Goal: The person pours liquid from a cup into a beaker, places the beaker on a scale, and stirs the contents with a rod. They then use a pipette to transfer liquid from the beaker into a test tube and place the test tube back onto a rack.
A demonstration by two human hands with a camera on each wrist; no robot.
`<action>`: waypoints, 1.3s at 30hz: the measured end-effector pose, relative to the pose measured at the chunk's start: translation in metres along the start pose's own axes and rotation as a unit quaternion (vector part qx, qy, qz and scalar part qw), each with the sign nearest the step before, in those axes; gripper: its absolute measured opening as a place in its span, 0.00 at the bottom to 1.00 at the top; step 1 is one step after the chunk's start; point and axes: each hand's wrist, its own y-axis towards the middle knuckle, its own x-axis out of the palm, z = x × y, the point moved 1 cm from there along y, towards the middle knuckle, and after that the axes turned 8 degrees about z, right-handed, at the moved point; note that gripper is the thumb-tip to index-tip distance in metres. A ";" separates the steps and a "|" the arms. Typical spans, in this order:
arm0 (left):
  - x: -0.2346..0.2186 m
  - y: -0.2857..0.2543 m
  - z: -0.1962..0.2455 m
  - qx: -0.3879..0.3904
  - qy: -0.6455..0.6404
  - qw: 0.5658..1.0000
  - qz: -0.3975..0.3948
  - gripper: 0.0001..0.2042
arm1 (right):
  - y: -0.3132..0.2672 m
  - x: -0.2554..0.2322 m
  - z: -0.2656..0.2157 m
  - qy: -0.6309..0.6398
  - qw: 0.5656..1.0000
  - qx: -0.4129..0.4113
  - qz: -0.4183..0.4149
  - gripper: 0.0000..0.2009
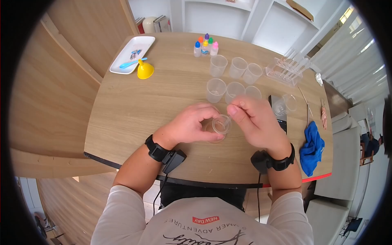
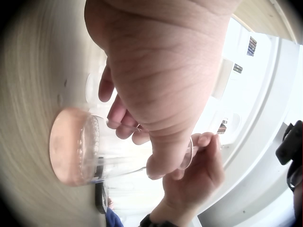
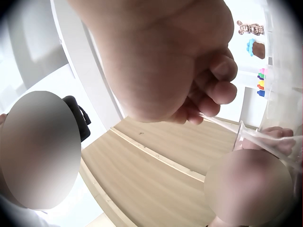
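Observation:
My left hand grips the neck of a clear glass flask near the front of the table. In the left wrist view, a pale orange liquid with bubbles along its surface lies in the flask's wide bottom. The thumb and fingers of my right hand pinch a thin whitish stick right beside the flask's mouth. From the pinch, the stick slants to the flask's rim in the right wrist view. Its far end is hidden, and I cannot tell its exact kind.
Several clear plastic cups stand beyond my hands, with dropper bottles behind. Far left are a white tray and yellow funnel. On the right are a test tube rack, a black scale and a blue cloth.

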 end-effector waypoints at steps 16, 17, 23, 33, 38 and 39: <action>0.001 0.001 -0.001 -0.003 -0.010 1.000 -0.007 0.18 | -0.002 0.007 -0.003 0.055 0.997 -0.045 -0.016 0.04; 0.002 0.000 -0.002 -0.003 -0.009 1.000 -0.006 0.18 | -0.002 0.005 -0.004 0.081 0.996 0.009 -0.021 0.04; 0.000 -0.001 -0.003 0.017 -0.001 1.000 0.007 0.18 | -0.007 0.003 0.001 0.180 0.983 0.015 0.023 0.03; -0.001 0.001 0.002 0.010 -0.002 1.000 -0.014 0.20 | -0.002 -0.007 -0.010 0.046 0.998 0.032 -0.013 0.06; 0.000 0.002 0.002 0.016 -0.006 1.000 -0.006 0.17 | 0.000 -0.007 -0.009 0.055 0.998 -0.032 -0.028 0.05; 0.000 0.002 0.002 0.016 -0.003 1.000 -0.006 0.17 | -0.001 -0.009 -0.010 0.060 0.997 -0.025 -0.047 0.06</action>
